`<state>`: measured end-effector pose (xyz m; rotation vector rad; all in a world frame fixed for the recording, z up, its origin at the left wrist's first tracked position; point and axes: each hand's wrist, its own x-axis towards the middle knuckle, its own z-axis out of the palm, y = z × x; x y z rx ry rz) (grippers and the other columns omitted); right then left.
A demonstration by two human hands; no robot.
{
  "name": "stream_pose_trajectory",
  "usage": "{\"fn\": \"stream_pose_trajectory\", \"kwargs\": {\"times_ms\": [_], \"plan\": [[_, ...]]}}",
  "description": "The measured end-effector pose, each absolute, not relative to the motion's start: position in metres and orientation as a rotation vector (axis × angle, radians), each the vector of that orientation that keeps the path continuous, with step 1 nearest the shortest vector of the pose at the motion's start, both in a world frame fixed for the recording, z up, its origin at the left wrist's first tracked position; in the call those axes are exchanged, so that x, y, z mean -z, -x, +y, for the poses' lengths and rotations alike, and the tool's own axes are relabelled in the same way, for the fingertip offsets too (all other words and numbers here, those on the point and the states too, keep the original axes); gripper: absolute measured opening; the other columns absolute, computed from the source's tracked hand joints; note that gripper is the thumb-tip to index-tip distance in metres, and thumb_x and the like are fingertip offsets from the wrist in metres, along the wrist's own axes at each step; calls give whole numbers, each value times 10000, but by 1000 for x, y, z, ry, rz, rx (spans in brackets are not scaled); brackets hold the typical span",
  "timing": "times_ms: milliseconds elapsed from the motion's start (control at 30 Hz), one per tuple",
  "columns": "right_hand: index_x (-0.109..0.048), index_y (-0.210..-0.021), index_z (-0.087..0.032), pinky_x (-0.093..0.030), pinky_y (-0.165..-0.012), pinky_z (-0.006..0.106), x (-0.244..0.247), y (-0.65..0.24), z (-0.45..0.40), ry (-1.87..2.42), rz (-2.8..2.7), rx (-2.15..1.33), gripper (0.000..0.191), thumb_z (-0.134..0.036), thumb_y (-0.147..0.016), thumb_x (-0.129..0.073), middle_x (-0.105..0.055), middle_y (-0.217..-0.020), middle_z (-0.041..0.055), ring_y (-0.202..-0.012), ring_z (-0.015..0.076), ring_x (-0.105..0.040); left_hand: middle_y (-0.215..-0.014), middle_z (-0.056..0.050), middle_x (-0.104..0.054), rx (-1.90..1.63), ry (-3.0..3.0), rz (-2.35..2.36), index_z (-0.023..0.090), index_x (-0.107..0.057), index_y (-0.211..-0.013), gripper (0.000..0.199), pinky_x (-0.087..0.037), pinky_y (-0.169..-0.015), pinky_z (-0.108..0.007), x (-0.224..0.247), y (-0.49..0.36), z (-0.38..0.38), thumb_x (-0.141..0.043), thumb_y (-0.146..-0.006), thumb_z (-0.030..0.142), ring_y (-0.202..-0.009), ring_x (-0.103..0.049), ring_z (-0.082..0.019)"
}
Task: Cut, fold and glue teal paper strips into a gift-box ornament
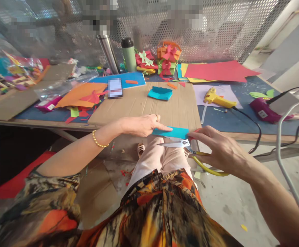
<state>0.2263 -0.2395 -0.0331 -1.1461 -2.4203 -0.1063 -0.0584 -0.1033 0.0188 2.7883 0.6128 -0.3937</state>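
Note:
A blue paper strip (177,132) lies over the near edge of the cardboard. My left hand (145,125) holds its left part, with the index finger stretched along the top and the other fingers curled. Yellow-handled scissors (184,142) hang from my right hand (217,149), their blades pointing left just below the strip. The thumb and index finger of that hand touch the strip's right end, where a small red piece shows beside the fingertips. A folded blue paper piece (160,93) sits farther back on the cardboard.
A brown cardboard sheet (134,109) covers the table's middle. To the right lie a yellow glue gun (220,99), with its cord, and a purple device (264,109). Coloured paper sheets (216,71), a phone (115,88), a green bottle (129,56) and a steel flask (109,55) stand or lie behind.

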Motion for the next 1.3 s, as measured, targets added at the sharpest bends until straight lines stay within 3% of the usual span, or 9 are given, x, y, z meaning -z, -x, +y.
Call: {"fn": "stream_pose_trajectory", "kwargs": {"times_ms": [100,300,633,867,1100,1300], "plan": [[-662,-1323,-166,-576,-678,356,36,-226,-247,1185,-2412,155,372,-223,-956,-676,-717,-1128,155,-856,251,-712,-971,-40,-469,374,-2786,572,368,-599,-1530,724,-411,-897,-270,-20,59,-93,-371,-942,13,-837,-456,-172],[-689,-1365,-202,-614,-812,414,36,-221,-252,1159,-2491,232,367,-213,-1006,-614,-753,-1083,124,-1009,287,-733,-869,-26,-441,421,-2799,537,361,-603,-1527,640,-383,-835,-268,-25,59,-85,-380,-1000,74,-803,-402,-178],[-730,-1324,-198,-551,-691,335,28,-209,-240,1174,-2521,311,371,-201,-954,-699,-764,-1082,121,-906,244,-724,-938,-47,-447,433,-2785,548,394,-541,-1565,744,-385,-885,-316,-19,57,-83,-371,-955,2,-838,-429,-193],[-749,-1300,-215,-545,-772,369,26,-219,-228,1083,-2563,213,352,-249,-951,-721,-732,-1026,118,-892,245,-685,-959,-45,-447,443,-2800,538,446,-482,-1592,833,-386,-871,-309,-15,59,-81,-375,-913,-25,-836,-429,-194],[-773,-1282,-193,-559,-763,365,29,-219,-222,1043,-2511,141,360,-159,-935,-679,-711,-1010,123,-872,236,-686,-1001,-49,-469,431,-2783,540,468,-491,-1580,818,-385,-879,-311,-16,59,-81,-383,-916,1,-828,-422,-195],[-767,-1321,-216,-547,-643,312,32,-213,-229,1147,-2463,129,394,-205,-932,-704,-667,-1023,123,-798,206,-683,-966,-44,-478,389,-2787,504,460,-482,-1589,800,-403,-887,-285,-11,63,-77,-411,-916,34,-852,-429,-201]]}}
